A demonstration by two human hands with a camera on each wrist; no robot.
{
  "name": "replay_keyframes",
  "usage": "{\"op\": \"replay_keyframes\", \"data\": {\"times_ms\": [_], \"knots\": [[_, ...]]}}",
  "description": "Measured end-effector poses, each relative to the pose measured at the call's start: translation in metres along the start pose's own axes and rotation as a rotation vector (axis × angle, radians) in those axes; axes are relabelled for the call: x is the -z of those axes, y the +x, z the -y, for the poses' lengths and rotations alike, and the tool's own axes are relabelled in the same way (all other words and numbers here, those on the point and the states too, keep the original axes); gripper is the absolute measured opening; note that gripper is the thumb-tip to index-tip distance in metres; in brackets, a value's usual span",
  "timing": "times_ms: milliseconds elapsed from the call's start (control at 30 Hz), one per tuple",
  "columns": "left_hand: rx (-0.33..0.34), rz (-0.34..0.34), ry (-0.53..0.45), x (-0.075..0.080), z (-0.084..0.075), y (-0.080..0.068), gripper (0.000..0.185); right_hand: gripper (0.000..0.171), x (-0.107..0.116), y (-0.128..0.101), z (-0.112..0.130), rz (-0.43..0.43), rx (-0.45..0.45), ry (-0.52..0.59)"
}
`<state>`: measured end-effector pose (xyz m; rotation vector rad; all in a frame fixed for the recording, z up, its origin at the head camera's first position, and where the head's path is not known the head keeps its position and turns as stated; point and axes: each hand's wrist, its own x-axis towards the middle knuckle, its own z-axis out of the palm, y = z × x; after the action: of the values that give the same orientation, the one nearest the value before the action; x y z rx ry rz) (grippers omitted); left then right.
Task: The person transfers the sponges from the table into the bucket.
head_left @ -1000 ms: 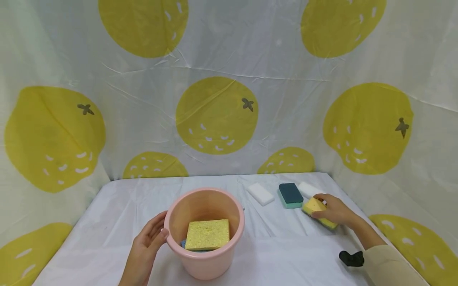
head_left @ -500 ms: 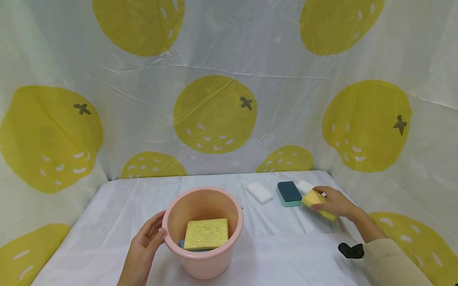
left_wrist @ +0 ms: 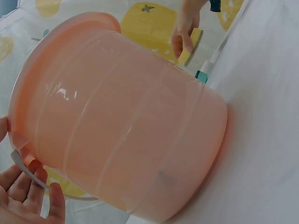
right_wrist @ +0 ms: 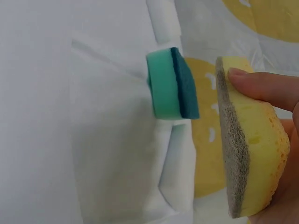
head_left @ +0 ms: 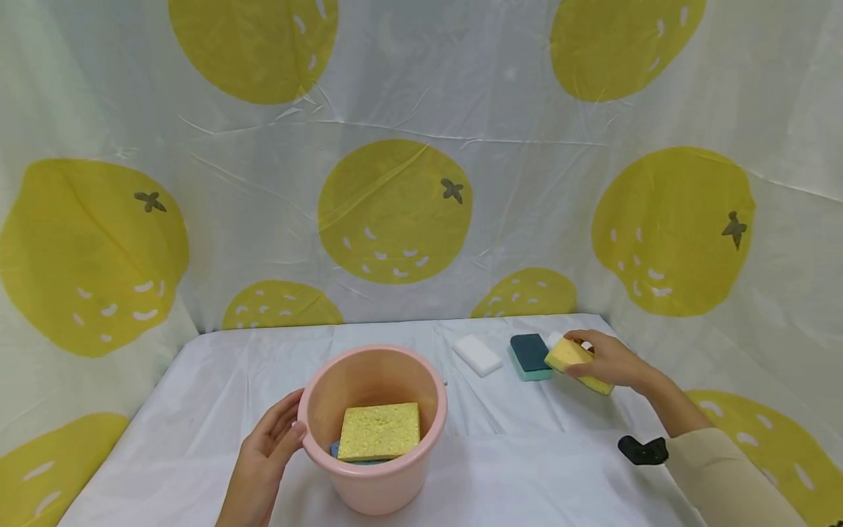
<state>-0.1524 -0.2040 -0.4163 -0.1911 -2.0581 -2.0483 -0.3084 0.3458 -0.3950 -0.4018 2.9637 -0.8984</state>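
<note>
Right hand (head_left: pixel 609 360) has its grip closed on the yellow sponge (head_left: pixel 574 361), with the thumb on one long edge and the fingers on the opposite one. In the right wrist view the sponge (right_wrist: pixel 252 140) shows a grey scouring layer on one face, and the thumb lies over its upper edge. It is tilted and appears to be raised a little above the white counter (head_left: pixel 527 468), just beside the green sponge (head_left: pixel 532 356) with the dark top, but not touching it. A white sponge (head_left: pixel 478 354) lies on the counter to the left of the green one.

Left hand (head_left: pixel 263 454) rests with relaxed fingers against the outer wall of the pink bucket (head_left: pixel 375 483), the thumb at the rim; the fingers are not wrapped around anything. Inside the bucket a flat yellow sponge (head_left: pixel 380 431) lies on top of something blue. The bucket stands near the front of the counter, well apart from the right hand. A small black object (head_left: pixel 642 450) lies near the right sleeve (head_left: pixel 724 476).
</note>
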Motion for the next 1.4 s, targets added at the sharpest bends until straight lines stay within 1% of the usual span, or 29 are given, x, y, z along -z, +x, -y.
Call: {"op": "replay_keyframes", "data": {"times_ms": [133, 233, 567, 867, 1000, 1233, 1400], "knots": [[-0.01, -0.002, 0.001, 0.0, 0.001, 0.0, 0.043, 0.073, -0.001, 0.002, 0.011, 0.015, 0.028, 0.014], [-0.014, 0.0, 0.001, -0.001, 0.001, 0.0, 0.043, 0.072, -0.002, 0.005, 0.017, 0.019, 0.045, 0.0], [0.011, 0.003, 0.013, 0.0, -0.001, 0.0, 0.045, 0.07, 0.002, 0.017, 0.035, 0.013, 0.094, -0.026], [-0.004, 0.001, -0.003, 0.001, 0.001, 0.0, 0.044, 0.068, 0.007, 0.023, 0.052, 0.023, 0.164, -0.028], [-0.023, 0.003, -0.008, 0.002, 0.002, 0.0, 0.043, 0.068, 0.008, 0.024, 0.058, 0.025, 0.184, -0.029], [-0.018, 0.006, -0.007, 0.001, 0.001, 0.0, 0.044, 0.068, 0.007, 0.025, 0.073, 0.011, 0.29, -0.039], [-0.015, 0.003, -0.006, 0.001, 0.001, 0.0, 0.043, 0.067, 0.006, 0.026, 0.086, 0.004, 0.341, -0.045]]}}
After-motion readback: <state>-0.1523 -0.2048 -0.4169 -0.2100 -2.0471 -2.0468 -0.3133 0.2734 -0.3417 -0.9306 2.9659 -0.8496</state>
